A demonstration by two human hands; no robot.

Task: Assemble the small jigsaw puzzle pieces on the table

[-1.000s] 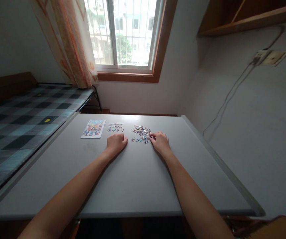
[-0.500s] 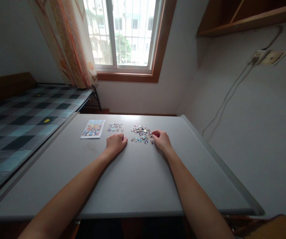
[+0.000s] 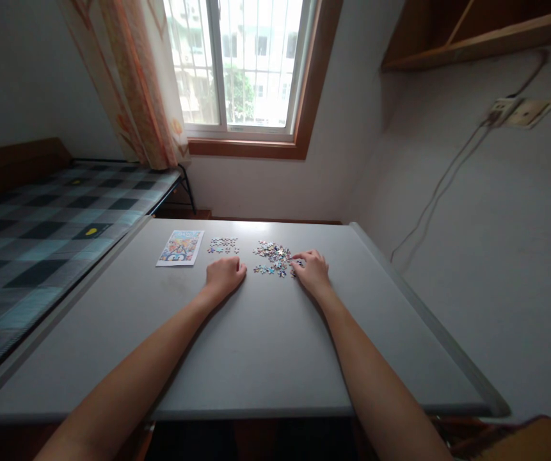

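Observation:
My left hand (image 3: 226, 274) rests on the grey table as a loose fist, just in front of a small group of spaced-out jigsaw pieces (image 3: 223, 242). Nothing shows between its fingers. At the right edge of a loose pile of jigsaw pieces (image 3: 275, 253) is my right hand (image 3: 311, 269), its thumb and fingers apart. Its fingertips are close to the pile, and a few pieces lie between thumb and forefinger. To the left lies a colourful picture sheet (image 3: 180, 248) with a white border.
The grey table (image 3: 256, 352) has raised edging on its sides. On the left stands a bed with a checked mattress (image 3: 64, 211). A window (image 3: 237, 64) with a curtain (image 3: 135, 83) is ahead. A cable (image 3: 429, 205) hangs down the right wall.
My right hand's fingers have spread from a closer pinch at the pile's edge. My left hand has stayed in place.

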